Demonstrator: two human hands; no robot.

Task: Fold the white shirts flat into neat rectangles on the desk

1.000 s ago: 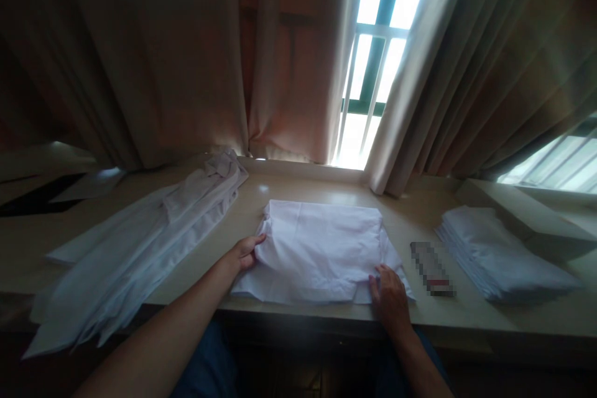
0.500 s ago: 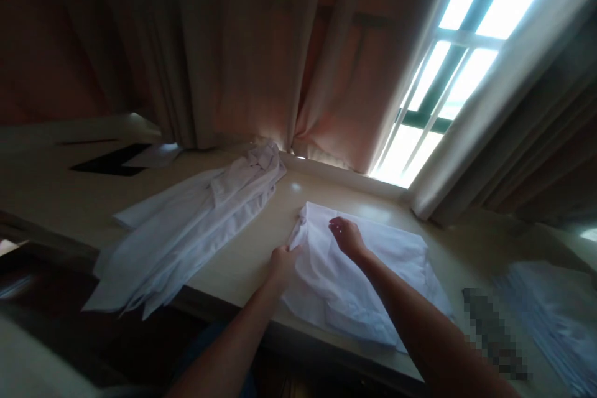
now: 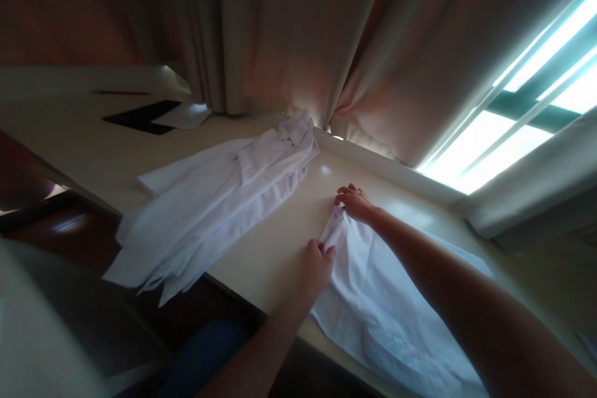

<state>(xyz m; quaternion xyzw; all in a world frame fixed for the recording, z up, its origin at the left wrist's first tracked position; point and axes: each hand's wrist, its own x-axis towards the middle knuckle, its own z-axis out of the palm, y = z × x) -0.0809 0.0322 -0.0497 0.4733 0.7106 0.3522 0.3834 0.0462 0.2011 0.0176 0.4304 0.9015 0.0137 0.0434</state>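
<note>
White cloth point(image 3: 387, 298), its left edge in the pinch of left hand point(image 3: 318, 267), near, and right hand point(image 3: 355, 202), far.

I get a dim view, lit by the blown-out window point(image 3: 489, 140) at right. Glare spots the table point(image 3: 280, 242), the curtains point(image 3: 289, 25) fall into shadow, and edges look soft.

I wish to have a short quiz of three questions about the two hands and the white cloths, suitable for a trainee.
1. True or false: the left hand and the right hand touch the same white cloth.
2. Which is nearer the window? A) left hand B) right hand C) both equally
3. Fill in: the heap of white fabric lies to the ____ of both hands.
Key: 1. True; 2. B; 3. left
</note>
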